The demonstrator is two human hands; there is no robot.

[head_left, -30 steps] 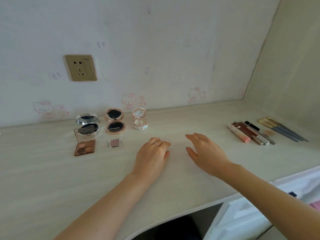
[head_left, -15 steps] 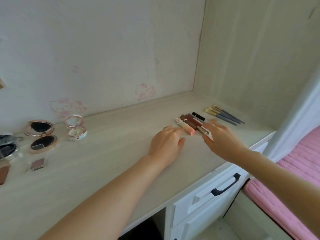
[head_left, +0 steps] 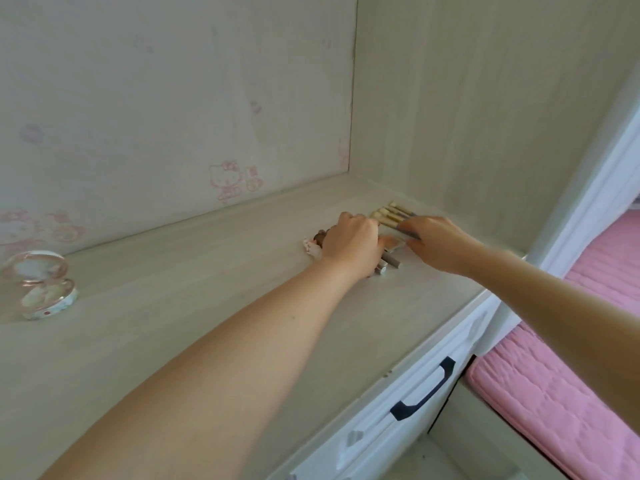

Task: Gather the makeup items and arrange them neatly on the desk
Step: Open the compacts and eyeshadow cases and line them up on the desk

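Lip tubes [head_left: 382, 263] lie in a small bunch on the desk [head_left: 214, 306], toward its right end, near the corner where the back wall meets the side panel. I see only their ends: a pale pink one and a brown one poking out on the left of my left hand [head_left: 349, 244], and a couple of grey-brown ends sticking out below it toward the desk edge. My left hand lies over the bunch, knuckles up, fingers curled down around the tubes. It looks closed on them, but the fingertips are hidden, so I cannot tell how firm the hold is.

Just beyond, the makeup brushes [head_left: 389, 216] lie side by side, pale bristle tips pointing toward the back wall, handles running under my right hand [head_left: 434, 244]. That hand rests flat across the handles, fingers reaching toward the left hand; whether it grips them or merely presses on them I cannot tell. The two hands nearly touch above the items.

Far left on the desk, well apart from the rest, a round compact [head_left: 45, 289] stands open, lid tilted up.

Below the desk edge: a white drawer with a dark handle [head_left: 424, 389]. To the right, a pink mattress [head_left: 561, 393]. Pink cartoon cat stickers [head_left: 235, 180] mark the back wall.
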